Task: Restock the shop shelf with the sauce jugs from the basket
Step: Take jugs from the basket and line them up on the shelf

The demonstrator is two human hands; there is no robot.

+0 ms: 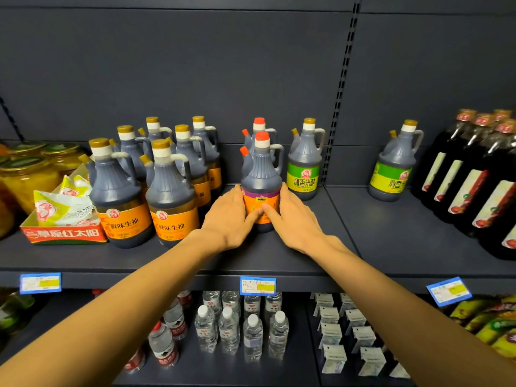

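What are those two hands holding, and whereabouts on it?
Both hands clasp the red-capped sauce jug standing on the shelf: left hand and right hand wrap its lower body, thumbs on the orange label.

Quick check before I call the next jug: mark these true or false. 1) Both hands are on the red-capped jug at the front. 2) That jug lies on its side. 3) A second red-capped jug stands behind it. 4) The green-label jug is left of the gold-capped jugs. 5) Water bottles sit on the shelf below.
1) True: the left hand and right hand wrap the front red-capped jug from both sides.
2) False: it stands upright on the shelf.
3) True: a rear red-capped jug stands behind it.
4) False: the green-label jug is right of the gold-capped jugs.
5) True: water bottles stand on the shelf below.
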